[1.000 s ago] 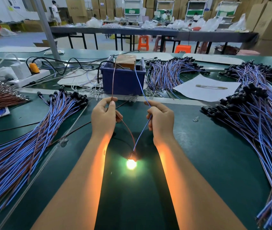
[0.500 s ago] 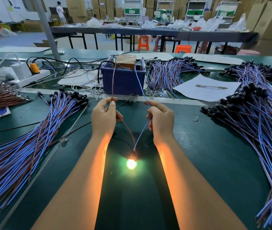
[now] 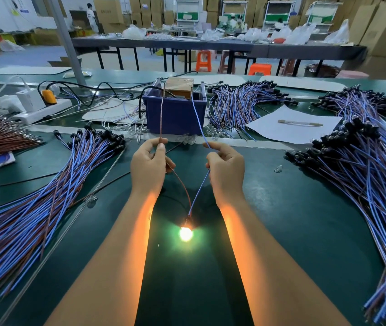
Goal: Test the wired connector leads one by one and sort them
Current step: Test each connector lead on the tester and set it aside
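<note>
Fingers of the left hand (image 3: 148, 167) are pinching the brown wire (image 3: 177, 178); the right hand (image 3: 226, 168) is pinching the blue wire (image 3: 200, 190). Between them, the lead's bulb (image 3: 185, 233) is glowing on the green bench (image 3: 305, 231), so testing is underway; sorting probably follows.

Glare swallows the lit bulb (image 3: 186, 233) — its shape unreadable; wire piles at three o'clock (image 3: 375, 184) and nine o'clock (image 3: 22, 208) are cropped by the frame.
</note>
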